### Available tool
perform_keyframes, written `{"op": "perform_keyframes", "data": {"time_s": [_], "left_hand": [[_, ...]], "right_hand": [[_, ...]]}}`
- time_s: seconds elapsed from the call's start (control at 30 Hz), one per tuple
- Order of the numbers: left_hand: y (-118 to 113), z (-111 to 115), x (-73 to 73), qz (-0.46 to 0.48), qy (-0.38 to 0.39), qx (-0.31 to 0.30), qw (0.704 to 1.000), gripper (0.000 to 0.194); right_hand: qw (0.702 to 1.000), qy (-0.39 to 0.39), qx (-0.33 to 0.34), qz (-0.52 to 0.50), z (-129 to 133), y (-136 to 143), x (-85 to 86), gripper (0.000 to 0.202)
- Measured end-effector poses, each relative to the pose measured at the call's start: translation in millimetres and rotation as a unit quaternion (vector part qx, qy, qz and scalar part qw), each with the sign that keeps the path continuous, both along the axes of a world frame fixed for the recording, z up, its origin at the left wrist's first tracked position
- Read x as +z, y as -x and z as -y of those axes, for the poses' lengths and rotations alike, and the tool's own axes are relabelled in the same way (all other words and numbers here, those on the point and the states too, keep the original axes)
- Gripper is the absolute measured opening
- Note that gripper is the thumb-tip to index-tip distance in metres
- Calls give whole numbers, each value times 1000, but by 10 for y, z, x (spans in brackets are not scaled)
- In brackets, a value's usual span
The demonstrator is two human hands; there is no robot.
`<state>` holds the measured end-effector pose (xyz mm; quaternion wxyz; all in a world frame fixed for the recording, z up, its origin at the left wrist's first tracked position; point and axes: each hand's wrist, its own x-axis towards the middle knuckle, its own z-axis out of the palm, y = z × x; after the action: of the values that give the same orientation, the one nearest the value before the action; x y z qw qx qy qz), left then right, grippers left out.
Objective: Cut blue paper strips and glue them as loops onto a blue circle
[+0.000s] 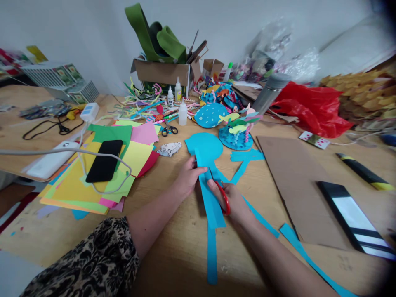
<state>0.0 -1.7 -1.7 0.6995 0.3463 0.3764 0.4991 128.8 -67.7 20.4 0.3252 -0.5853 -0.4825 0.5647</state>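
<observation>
My left hand (188, 178) is closed on a blue paper strip (210, 202), thumb on top near its upper part. In my right hand (236, 202) are scissors with red handles (225, 199); their blades are mostly hidden at the strip's right side. Just beyond my hands lies a rounded blue paper shape (206, 144), partly overlapped by the strip. Narrow blue offcuts (212, 255) lie beneath and around my hands. A small grey-and-white paper cutout (169, 149) rests to the left of the blue shape.
Coloured paper sheets (71, 185) with a black phone (105, 161) and a cable lie at left. Black scissors (169, 129) and glue bottles (182, 113) stand beyond. A decorated blue disc (235, 140) sits ahead. Cardboard (297, 185) and a box cutter (365, 170) lie right.
</observation>
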Motion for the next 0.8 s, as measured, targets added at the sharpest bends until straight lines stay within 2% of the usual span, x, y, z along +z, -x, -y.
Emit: {"op": "perform_keyframes", "data": {"time_s": [0.6, 0.8], "left_hand": [[2, 4, -3, 10, 4, -7, 1000, 42], [-12, 16, -11, 13, 0, -17, 1000, 43]], "right_hand": [[1000, -18, -7, -2, -11, 13, 33, 56], [1000, -24, -2, 9, -14, -4, -4, 56]]}}
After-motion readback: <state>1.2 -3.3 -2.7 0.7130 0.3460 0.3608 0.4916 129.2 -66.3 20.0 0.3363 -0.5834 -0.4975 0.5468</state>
